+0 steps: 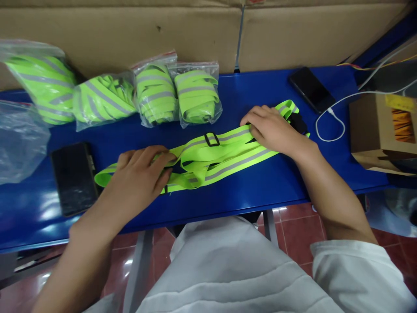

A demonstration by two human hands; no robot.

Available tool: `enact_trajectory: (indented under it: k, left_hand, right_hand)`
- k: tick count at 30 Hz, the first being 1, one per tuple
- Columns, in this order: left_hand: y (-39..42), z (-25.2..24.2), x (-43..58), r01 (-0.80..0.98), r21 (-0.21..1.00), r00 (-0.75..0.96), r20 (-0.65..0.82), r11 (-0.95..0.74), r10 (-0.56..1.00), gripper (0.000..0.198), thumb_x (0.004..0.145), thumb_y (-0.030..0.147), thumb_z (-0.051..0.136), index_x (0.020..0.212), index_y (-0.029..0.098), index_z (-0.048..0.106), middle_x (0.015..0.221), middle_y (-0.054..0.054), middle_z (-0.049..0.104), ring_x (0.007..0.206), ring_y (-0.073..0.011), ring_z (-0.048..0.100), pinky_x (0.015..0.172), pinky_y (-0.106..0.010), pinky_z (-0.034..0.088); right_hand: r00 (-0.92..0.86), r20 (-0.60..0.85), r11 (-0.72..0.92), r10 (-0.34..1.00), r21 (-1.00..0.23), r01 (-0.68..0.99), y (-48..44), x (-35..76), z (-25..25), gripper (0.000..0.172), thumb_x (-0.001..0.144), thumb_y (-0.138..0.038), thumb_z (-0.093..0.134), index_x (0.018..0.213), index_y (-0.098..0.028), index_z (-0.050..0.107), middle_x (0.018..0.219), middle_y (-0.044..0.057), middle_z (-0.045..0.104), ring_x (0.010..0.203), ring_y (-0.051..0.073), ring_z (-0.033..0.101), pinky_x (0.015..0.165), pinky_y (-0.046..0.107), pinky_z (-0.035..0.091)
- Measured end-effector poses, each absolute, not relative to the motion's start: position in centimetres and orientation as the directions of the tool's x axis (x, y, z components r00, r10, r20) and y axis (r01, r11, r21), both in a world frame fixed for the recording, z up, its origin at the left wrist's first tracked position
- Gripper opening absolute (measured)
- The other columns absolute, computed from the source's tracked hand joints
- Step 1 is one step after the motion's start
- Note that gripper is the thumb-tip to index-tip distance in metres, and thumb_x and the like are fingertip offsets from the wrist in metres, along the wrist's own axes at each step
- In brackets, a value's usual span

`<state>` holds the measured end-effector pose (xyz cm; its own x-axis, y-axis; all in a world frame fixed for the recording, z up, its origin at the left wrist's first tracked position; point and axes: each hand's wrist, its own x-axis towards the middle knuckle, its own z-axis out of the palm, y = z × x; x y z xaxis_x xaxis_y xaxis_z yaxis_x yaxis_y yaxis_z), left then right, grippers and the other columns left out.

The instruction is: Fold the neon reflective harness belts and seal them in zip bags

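A neon-yellow reflective strap (236,163) with grey stripes lies in loose, lengthwise folds on the blue table. A black slider buckle (212,139) sits on its upper band. My left hand (140,174) rests over the strap's left part, its fingers curled round the bands. At the right part, my right hand (269,126) is closed over the folds, thumb beneath the fingers. Beyond it a looped strap end and a dark piece (298,123) stick out.
Several clear bags of rolled yellow straps (156,95) line the back of the blue table (228,204), before cardboard boxes (124,34). An empty plastic bag (21,141) and a black phone (73,178) lie left. Another phone (311,89), white cable (344,130) and open carton (368,130) are right.
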<state>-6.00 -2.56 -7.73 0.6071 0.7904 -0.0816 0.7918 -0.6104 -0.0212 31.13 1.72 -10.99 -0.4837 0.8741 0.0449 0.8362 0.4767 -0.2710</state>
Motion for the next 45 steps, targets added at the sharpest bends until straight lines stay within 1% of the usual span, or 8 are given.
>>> enact_trajectory:
  k: [9,16,23,28,32,36,40,45]
  left_hand:
    - [-2.8,-6.5,-3.6,0.785,0.257,0.560,0.096,-0.564,0.823,0.043,0.111,0.032,0.038,0.150,0.016,0.047,0.148,-0.015,0.062,0.140,-0.0292,0.059,0.117,-0.044,0.045]
    - [0.5,-7.9,-1.0,0.806,0.196,0.584,-0.099,-0.559,0.806,0.058,0.109,0.050,0.039,0.159,0.020,0.045,0.147,-0.013,0.065,0.130,-0.0373,0.066,0.110,-0.054,0.051]
    - [1.8,-6.8,3.0,0.730,0.305,0.637,0.021,-0.612,0.770,0.066,0.103,0.053,0.056,0.159,0.019,0.045,0.155,-0.012,0.058,0.141,-0.0343,0.058,0.120,-0.048,0.045]
    - [3.2,-6.4,8.6,0.729,0.199,0.678,-0.078,-0.655,0.731,0.088,0.096,0.036,0.070,0.169,0.020,0.023,0.144,-0.016,0.063,0.129,-0.0377,0.065,0.108,-0.049,0.054]
    - [4.0,-6.1,9.6,0.745,0.153,0.666,-0.112,-0.649,0.737,0.069,0.090,0.013,0.059,0.156,0.019,0.039,0.132,-0.013,0.068,0.115,-0.0342,0.071,0.095,-0.043,0.059]
    - [3.9,-4.6,8.5,0.795,0.104,0.607,-0.105,-0.598,0.788,0.051,0.086,0.012,0.061,0.137,0.016,0.056,0.125,-0.012,0.069,0.113,-0.0364,0.072,0.095,-0.047,0.059]
    - [4.1,-2.4,6.4,0.757,0.204,0.652,-0.193,-0.620,0.733,0.058,0.091,0.024,0.063,0.148,0.022,0.050,0.115,-0.005,0.072,0.108,-0.0302,0.073,0.096,-0.043,0.057]
    - [3.4,-1.8,3.9,0.774,0.262,0.632,-0.361,-0.576,0.685,0.070,0.091,0.051,0.072,0.153,0.029,0.049,0.117,-0.002,0.074,0.103,-0.0257,0.074,0.093,-0.034,0.056]
  right_hand:
    - [-0.421,0.187,0.461,0.887,-0.327,0.825,1.2,30.6,-9.4,0.034,0.110,-0.041,0.040,0.115,-0.023,0.069,0.117,0.010,0.071,0.106,0.028,0.061,0.098,0.045,0.034]
    - [-0.426,0.154,0.453,0.892,-0.305,0.838,1.4,30.7,-10.4,0.043,0.110,-0.053,0.042,0.107,-0.022,0.072,0.109,0.009,0.071,0.104,0.028,0.063,0.097,0.045,0.033]
    - [-0.188,0.309,0.304,0.933,-0.390,0.869,1.3,29.8,-9.4,0.050,0.110,-0.057,0.035,0.094,-0.022,0.066,0.096,0.009,0.067,0.095,0.027,0.063,0.093,0.045,0.042]
    - [-0.082,0.395,0.294,0.915,-0.514,0.806,1.6,30.0,-9.4,0.049,0.110,-0.058,0.037,0.086,-0.023,0.061,0.086,0.007,0.061,0.086,0.023,0.060,0.082,0.040,0.048]
    - [-0.101,0.384,0.313,0.918,-0.543,0.779,1.6,30.2,-9.2,0.048,0.110,-0.056,0.037,0.084,-0.023,0.061,0.084,0.007,0.061,0.083,0.022,0.059,0.080,0.040,0.047]
    - [-0.158,0.305,0.293,0.939,-0.470,0.833,1.5,30.0,-8.9,0.048,0.112,-0.050,0.036,0.081,-0.022,0.060,0.077,0.005,0.060,0.077,0.021,0.058,0.080,0.039,0.044]
    - [-0.265,0.230,0.335,0.936,-0.360,0.871,1.7,30.1,-9.4,0.045,0.112,-0.046,0.037,0.084,-0.021,0.062,0.075,0.003,0.064,0.071,0.019,0.059,0.083,0.038,0.040]
    - [-0.428,0.068,0.432,0.901,-0.220,0.875,1.8,30.6,-10.0,0.036,0.111,-0.041,0.043,0.100,-0.018,0.069,0.094,0.007,0.073,0.088,0.025,0.068,0.088,0.040,0.037]
